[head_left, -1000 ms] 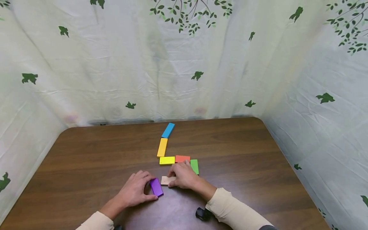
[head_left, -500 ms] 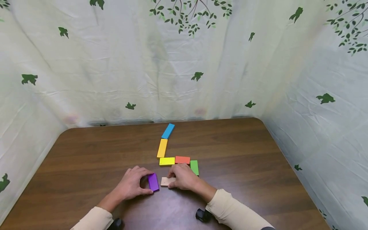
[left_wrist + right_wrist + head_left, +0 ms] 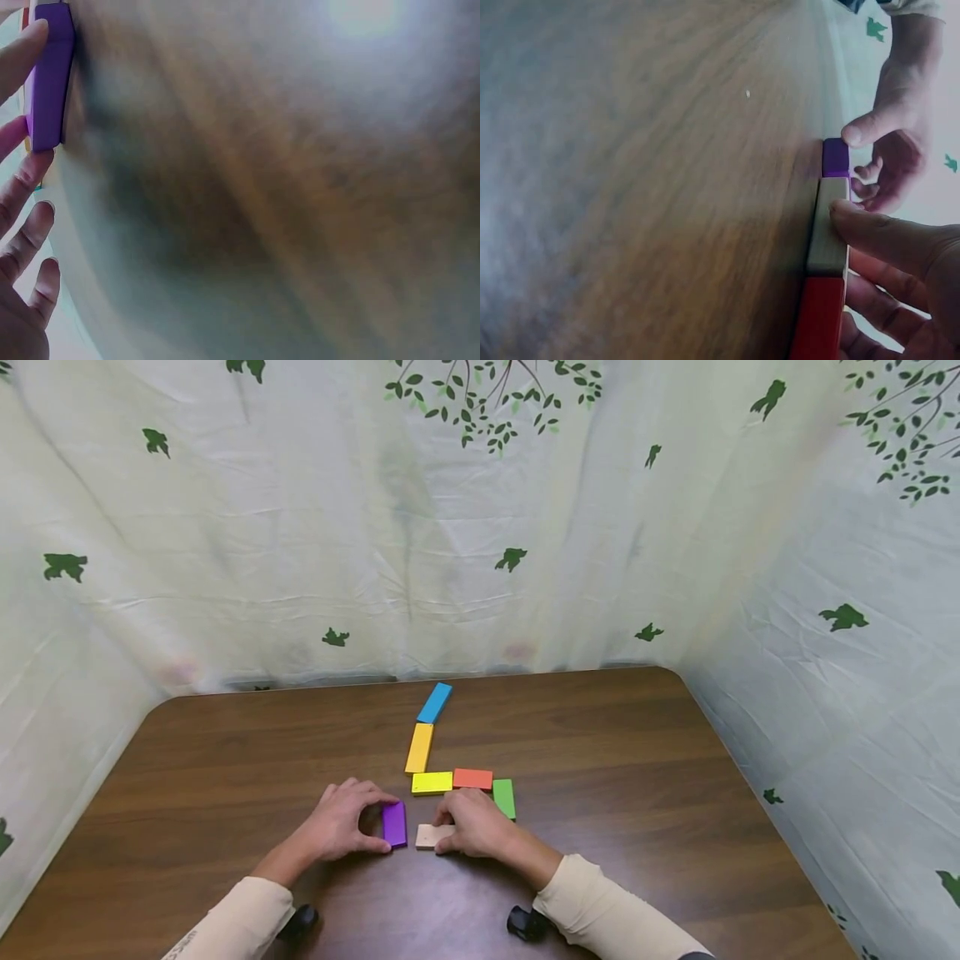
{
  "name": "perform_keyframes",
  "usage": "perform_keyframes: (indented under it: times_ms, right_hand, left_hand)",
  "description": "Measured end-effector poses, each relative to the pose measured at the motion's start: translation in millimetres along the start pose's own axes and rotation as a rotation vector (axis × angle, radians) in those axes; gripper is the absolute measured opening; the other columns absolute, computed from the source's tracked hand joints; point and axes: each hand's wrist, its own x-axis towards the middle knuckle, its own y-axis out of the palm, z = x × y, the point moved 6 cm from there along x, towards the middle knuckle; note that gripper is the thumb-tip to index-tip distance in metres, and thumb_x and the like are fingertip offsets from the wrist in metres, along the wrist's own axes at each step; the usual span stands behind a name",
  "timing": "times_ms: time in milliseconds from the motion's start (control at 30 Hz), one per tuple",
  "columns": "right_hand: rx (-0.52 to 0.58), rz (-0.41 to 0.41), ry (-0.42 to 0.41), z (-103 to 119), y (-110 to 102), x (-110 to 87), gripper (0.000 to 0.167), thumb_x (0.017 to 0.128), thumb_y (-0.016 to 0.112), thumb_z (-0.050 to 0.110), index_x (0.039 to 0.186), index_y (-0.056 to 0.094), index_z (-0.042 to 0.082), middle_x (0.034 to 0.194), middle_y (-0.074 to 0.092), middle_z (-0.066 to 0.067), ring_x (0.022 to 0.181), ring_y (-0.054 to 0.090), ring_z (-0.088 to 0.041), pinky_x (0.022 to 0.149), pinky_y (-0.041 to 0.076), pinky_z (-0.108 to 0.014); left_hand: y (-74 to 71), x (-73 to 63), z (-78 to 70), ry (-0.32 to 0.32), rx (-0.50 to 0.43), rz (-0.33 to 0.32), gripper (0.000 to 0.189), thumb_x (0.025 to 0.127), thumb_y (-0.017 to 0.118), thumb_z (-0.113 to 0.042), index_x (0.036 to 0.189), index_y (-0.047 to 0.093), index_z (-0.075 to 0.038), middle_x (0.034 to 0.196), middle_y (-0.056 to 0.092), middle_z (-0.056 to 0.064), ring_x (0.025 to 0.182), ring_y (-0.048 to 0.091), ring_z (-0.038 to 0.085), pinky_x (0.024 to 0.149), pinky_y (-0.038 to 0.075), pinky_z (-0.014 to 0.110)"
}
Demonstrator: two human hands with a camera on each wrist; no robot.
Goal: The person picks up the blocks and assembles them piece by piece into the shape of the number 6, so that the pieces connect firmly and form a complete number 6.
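Near table (image 3: 225, 760) front: left hand (image 3: 339, 828) pinches purple block (image 3: 393, 823), right hand (image 3: 474, 823) pinches bare-wood block (image 3: 429, 836). Risk: a nudge could skew the green block (image 3: 504, 797).

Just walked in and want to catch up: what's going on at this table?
A person is laying flat coloured blocks in a chain on the brown table. The left hand pinches the purple block; the right hand holds the pale wooden block beside it. Beyond lie the green block, red block, yellow block, orange block and blue block.
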Motion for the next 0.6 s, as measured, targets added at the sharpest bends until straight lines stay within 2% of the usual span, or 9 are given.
perform_keyframes:
  times_ms: [167, 400, 600]
  right_hand:
    - [-0.011, -0.008, -0.009, 0.8, -0.8, 0.2, 0.025, 0.072, 0.086, 0.027, 0.092, 0.076, 0.014, 0.077, 0.065, 0.012, 0.071, 0.049, -0.002, 0.067, 0.04, -0.017]
    - [0.003, -0.006, 0.003, 0.5, -0.5, 0.3, 0.024, 0.072, 0.086, 0.025, 0.09, 0.076, 0.014, 0.074, 0.062, 0.013, 0.068, 0.048, -0.002, 0.064, 0.039, -0.017]
    - [0.014, -0.002, 0.006, -0.7, -0.2, 0.6, 0.023, 0.072, 0.086, 0.025, 0.089, 0.076, 0.014, 0.073, 0.061, 0.012, 0.067, 0.048, -0.002, 0.063, 0.039, -0.016]
  left_hand:
    - [-2.8, 6.3, 2.2, 0.022, 0.003, -0.009, 0.062, 0.065, 0.087, -0.044, 0.117, 0.068, -0.015, 0.105, 0.064, -0.003, 0.097, 0.05, 0.018, 0.078, 0.034, 0.037]
    - [-6.0, 13.6, 8.5, -0.012, -0.006, 0.03, 0.064, 0.068, 0.084, -0.047, 0.12, 0.066, -0.015, 0.113, 0.065, 0.0, 0.103, 0.05, 0.022, 0.082, 0.034, 0.041]
    - [-7.8, 19.5, 9.9, -0.009, -0.005, 0.025, 0.063, 0.069, 0.084, -0.044, 0.12, 0.066, -0.012, 0.114, 0.066, 0.003, 0.101, 0.05, 0.021, 0.083, 0.035, 0.042]
